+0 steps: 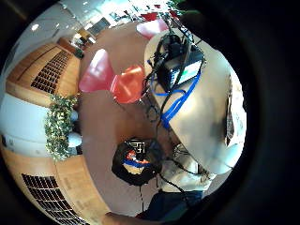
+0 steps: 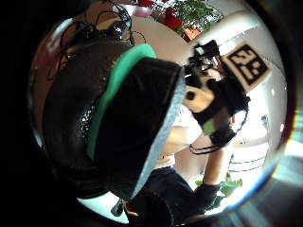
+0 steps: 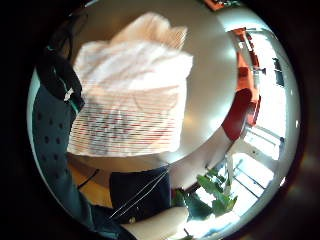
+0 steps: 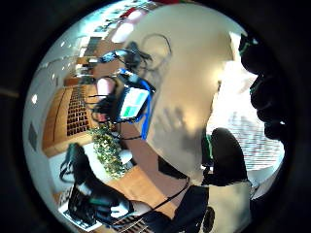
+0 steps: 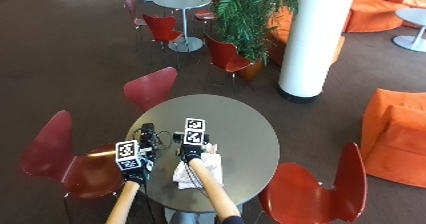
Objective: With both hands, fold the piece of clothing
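From above I see the piece of clothing [image 5: 198,171], a pale striped garment, lying bunched on the round desk [image 5: 246,129] near the edge closest to me, just beside a black box with cables [image 5: 148,136] on its far-left side. My right hand [image 5: 192,150] hangs over the garment's far edge; the view from its palm shows the cloth [image 3: 132,95] spread below with nothing gathered in the grip, and the thumb-side view shows its fingers [image 4: 226,158] only loosely curved, so I judge that grip relaxed and empty. My left hand [image 5: 133,171] is off to the left of the garment, near the desk's rim and the box; its thumb-side view is filled by the glove's own dark fingers [image 2: 123,123] bent close to the lens, and I cannot tell whether they hold anything, though no cloth shows there. I judge the fold has not started: the garment is rumpled, not laid flat. To do this step well I would bring the left hand across to the garment's left edge, match it with the right on the opposite edge, pinch both at the same height, and pull the cloth flat away from the box's cables before turning one half over the other.
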Demonstrator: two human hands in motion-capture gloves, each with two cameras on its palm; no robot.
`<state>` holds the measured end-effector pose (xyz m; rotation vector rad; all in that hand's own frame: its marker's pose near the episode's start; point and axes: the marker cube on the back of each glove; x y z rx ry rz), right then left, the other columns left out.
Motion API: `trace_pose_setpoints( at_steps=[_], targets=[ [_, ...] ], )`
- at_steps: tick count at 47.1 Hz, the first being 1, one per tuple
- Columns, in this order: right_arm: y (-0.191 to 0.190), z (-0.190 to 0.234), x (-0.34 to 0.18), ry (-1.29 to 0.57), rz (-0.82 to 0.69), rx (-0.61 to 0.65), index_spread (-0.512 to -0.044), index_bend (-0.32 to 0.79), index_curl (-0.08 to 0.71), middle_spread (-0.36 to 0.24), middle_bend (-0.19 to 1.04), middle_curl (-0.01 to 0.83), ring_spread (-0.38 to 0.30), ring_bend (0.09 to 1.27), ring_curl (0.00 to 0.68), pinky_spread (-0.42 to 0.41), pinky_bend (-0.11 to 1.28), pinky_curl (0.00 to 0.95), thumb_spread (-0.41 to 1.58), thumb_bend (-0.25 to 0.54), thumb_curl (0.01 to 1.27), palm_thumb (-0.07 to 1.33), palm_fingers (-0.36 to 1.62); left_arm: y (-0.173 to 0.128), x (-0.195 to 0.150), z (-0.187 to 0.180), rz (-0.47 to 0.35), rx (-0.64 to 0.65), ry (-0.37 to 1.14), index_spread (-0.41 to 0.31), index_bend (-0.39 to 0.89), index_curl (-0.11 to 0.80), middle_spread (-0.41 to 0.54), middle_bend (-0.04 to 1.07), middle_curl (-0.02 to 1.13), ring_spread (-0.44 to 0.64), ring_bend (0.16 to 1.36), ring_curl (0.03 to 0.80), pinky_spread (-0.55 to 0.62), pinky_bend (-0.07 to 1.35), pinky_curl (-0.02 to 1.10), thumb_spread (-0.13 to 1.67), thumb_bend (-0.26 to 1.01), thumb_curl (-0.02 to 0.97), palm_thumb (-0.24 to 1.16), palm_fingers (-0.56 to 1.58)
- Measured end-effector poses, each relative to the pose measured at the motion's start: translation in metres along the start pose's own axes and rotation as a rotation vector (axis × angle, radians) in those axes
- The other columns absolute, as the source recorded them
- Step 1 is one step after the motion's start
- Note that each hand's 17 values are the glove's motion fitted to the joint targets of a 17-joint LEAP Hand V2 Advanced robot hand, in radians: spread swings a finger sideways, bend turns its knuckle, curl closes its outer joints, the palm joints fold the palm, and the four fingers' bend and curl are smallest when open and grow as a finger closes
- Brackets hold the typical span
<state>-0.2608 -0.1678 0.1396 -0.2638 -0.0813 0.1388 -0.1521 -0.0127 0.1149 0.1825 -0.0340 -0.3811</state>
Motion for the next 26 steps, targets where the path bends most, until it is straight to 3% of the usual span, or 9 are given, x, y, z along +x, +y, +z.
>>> trace_pose_setpoints(
  at_steps=[3,6,17,26],
  targets=[
    [-0.011,-0.026,0.005,0.030,-0.023,0.232,-0.229,0.01,0.241,-0.180,0.33,0.503,-0.214,0.63,0.446,-0.305,0.71,0.417,0.77,-0.022,0.63,0.92,1.05,-0.001,-0.004,-0.002,-0.006,-0.007,0.005,-0.100,0.18,0.404,0.056,0.17,0.33,0.25,0.44,0.296,0.30,0.18,0.32,1.21,-0.02,0.223,0.01,0.39],
    [0.007,-0.061,0.012,0.043,-0.042,0.315,-0.225,0.02,0.220,-0.173,0.32,0.498,-0.207,0.61,0.437,-0.284,0.70,0.415,0.82,-0.024,0.62,0.91,1.02,0.000,-0.005,-0.009,-0.009,-0.014,0.015,-0.101,0.18,0.405,0.055,0.18,0.33,0.25,0.44,0.296,0.31,0.18,0.32,1.20,-0.02,0.223,0.01,0.39],
    [0.077,-0.142,0.045,0.055,-0.047,0.364,-0.234,0.04,0.176,-0.150,0.28,0.481,-0.175,0.55,0.421,-0.216,0.66,0.394,0.97,-0.023,0.56,0.88,0.93,0.002,-0.002,-0.039,-0.025,-0.034,0.044,-0.102,0.18,0.406,0.056,0.17,0.33,0.25,0.44,0.297,0.30,0.18,0.31,1.19,-0.02,0.226,0.01,0.40],
    [0.085,-0.154,0.069,0.027,-0.033,0.382,-0.238,0.06,0.161,-0.170,0.25,0.467,-0.160,0.53,0.411,-0.178,0.63,0.378,1.03,-0.022,0.53,0.87,0.90,0.000,0.001,-0.048,-0.031,-0.075,0.096,-0.102,0.18,0.407,0.062,0.17,0.33,0.25,0.44,0.299,0.29,0.19,0.31,1.19,-0.02,0.227,0.01,0.40]
  ],
)
